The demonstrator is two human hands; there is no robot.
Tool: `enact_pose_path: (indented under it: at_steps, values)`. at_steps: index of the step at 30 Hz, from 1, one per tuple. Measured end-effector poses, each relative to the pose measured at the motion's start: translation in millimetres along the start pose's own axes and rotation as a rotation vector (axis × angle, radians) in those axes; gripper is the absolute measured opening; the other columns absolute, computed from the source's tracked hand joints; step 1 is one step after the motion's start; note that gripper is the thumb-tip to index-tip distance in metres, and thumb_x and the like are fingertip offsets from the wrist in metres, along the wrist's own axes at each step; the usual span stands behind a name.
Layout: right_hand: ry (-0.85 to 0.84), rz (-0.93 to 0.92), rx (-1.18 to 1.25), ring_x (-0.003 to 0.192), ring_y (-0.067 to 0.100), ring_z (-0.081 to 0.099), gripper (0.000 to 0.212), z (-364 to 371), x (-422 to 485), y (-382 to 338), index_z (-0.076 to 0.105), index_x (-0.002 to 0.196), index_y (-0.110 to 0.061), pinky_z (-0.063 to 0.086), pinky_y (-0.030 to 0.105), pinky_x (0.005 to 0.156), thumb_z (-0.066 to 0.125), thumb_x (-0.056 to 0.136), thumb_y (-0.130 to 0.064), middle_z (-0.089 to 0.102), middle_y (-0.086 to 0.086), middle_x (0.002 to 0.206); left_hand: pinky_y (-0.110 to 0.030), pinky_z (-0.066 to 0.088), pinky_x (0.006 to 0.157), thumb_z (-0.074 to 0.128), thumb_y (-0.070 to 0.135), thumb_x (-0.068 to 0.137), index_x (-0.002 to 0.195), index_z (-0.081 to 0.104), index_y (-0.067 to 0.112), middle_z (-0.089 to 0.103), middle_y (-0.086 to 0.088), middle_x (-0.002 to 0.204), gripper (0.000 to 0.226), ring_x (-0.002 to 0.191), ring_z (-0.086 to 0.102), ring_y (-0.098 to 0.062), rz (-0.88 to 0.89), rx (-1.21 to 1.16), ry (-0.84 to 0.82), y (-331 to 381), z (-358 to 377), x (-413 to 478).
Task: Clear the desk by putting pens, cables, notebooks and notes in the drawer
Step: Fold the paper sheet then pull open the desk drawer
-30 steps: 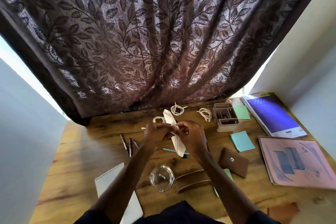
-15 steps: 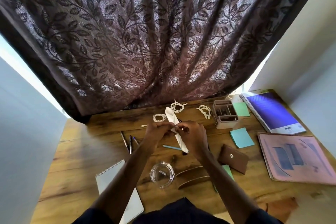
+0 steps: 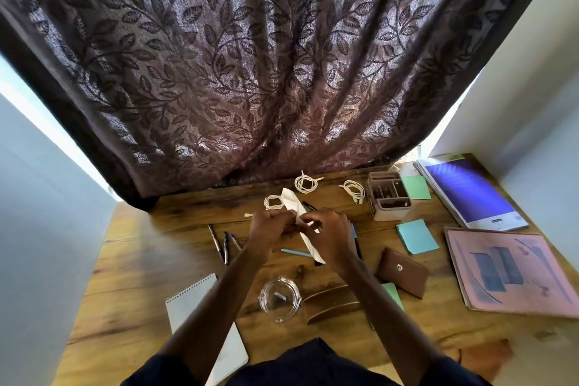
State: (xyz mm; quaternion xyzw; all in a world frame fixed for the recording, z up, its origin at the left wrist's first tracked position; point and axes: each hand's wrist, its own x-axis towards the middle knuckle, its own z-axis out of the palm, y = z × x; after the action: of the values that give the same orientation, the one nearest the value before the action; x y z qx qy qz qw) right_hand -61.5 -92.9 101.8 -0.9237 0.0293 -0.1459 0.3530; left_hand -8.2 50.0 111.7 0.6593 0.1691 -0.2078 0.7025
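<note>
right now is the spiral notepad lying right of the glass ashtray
No, the spiral notepad lies left of the glass ashtray.

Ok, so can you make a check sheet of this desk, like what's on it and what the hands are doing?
Surface: wooden desk, crowded.
Job's things: three pens left of the hands; light blue pen; spiral notepad; blue notebook; pink booklet; teal sticky notes; green sticky note. Drawer: nothing seen.
Clutter: glass dish, brown wallet, organiser box, curved wooden stand.
Hands: left hand and right hand both pinch a folded white paper above the desk.
Cables: white coil by the paper, white coil near the curtain, white coil beside the box.
Surroundings: leaf-patterned curtain behind, pale walls at the sides.
</note>
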Motion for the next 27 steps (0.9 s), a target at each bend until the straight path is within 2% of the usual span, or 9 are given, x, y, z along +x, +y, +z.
enact_pose_path:
  at_steps: [4,9,13,16,19,21,22,25,27]
  values:
    - [-0.040,0.009,-0.052,0.073,0.003,0.070,0.018,2.3,-0.3,2.9,0.077,0.095,-0.028,0.055,0.030,0.059,0.073,0.087,-0.043,0.076,-0.010,0.091,-0.038,0.063,0.073,0.072,0.010,0.087,0.098,0.076,0.001,0.077,-0.018,0.089,0.014,0.079,0.076,-0.030,-0.065,-0.007,0.003,6.1,2.9,-1.5]
    - [-0.078,0.012,-0.097,0.073,0.011,0.069,0.011,2.7,1.2,9.0,0.077,0.093,-0.026,0.057,0.036,0.061,0.074,0.086,-0.034,0.074,-0.007,0.087,-0.040,0.060,0.088,0.063,0.012,0.094,0.110,0.071,0.003,0.077,-0.019,0.096,0.020,0.092,0.075,-0.031,-0.135,-0.020,-0.031,8.8,7.7,-4.4]
    - [-0.058,0.014,-0.156,0.076,0.011,0.070,0.011,-1.6,1.9,8.0,0.079,0.095,-0.028,0.049,0.025,0.058,0.075,0.086,-0.022,0.075,-0.008,0.090,-0.036,0.057,0.085,0.061,0.011,0.095,0.110,0.071,0.002,0.076,-0.021,0.100,0.020,0.094,0.075,-0.029,-0.084,0.034,-0.032,8.2,10.4,-6.8]
    - [-0.069,0.015,-0.139,0.076,0.008,0.070,0.017,-1.7,2.1,11.4,0.079,0.097,-0.030,0.043,0.017,0.055,0.077,0.084,-0.019,0.076,-0.009,0.092,-0.026,0.059,0.072,0.062,0.005,0.092,0.104,0.075,0.004,0.077,-0.014,0.095,0.018,0.083,0.075,-0.021,0.058,0.200,-0.029,4.0,9.2,-3.5]
    - [-0.070,0.044,-0.134,0.078,0.009,0.070,0.016,-1.1,2.6,14.8,0.078,0.099,-0.032,0.053,0.026,0.061,0.075,0.085,-0.025,0.076,-0.010,0.093,-0.023,0.057,0.071,0.072,0.009,0.082,0.088,0.077,0.019,0.075,0.007,0.076,0.012,0.073,0.073,-0.012,0.237,0.546,-0.017,2.4,6.4,-1.6]
    - [-0.077,0.070,-0.138,0.081,0.009,0.070,0.017,0.8,3.4,18.7,0.077,0.101,-0.032,0.056,0.030,0.066,0.075,0.085,-0.028,0.076,-0.011,0.095,-0.013,0.050,0.059,0.073,0.009,0.078,0.091,0.076,0.023,0.073,0.014,0.075,0.019,0.068,0.068,-0.002,0.360,0.735,0.001,0.4,5.2,-3.6]
    - [-0.083,0.076,-0.149,0.082,0.008,0.070,0.018,1.4,3.6,20.2,0.076,0.103,-0.032,0.058,0.031,0.068,0.075,0.085,-0.029,0.075,-0.011,0.097,-0.013,0.050,0.059,0.074,0.011,0.077,0.095,0.076,0.024,0.075,0.014,0.079,0.022,0.071,0.068,-0.001,0.424,0.812,0.015,-1.8,4.0,-3.2]
    - [-0.100,0.064,-0.163,0.083,0.008,0.069,0.018,2.6,4.5,25.0,0.076,0.102,-0.029,0.059,0.034,0.068,0.075,0.085,-0.028,0.075,-0.012,0.097,-0.022,0.053,0.077,0.081,0.020,0.074,0.103,0.072,0.026,0.075,0.014,0.094,0.031,0.087,0.068,-0.002,0.617,0.981,0.032,-12.1,-2.2,2.0]
    - [-0.104,0.059,-0.131,0.082,0.007,0.069,0.015,0.3,4.4,26.6,0.077,0.099,-0.028,0.059,0.033,0.067,0.076,0.084,-0.027,0.076,-0.012,0.095,-0.023,0.039,0.093,0.084,0.023,0.072,0.103,0.072,0.027,0.074,0.011,0.101,0.034,0.098,0.065,-0.008,0.748,1.082,0.012,-16.7,-4.6,5.1]
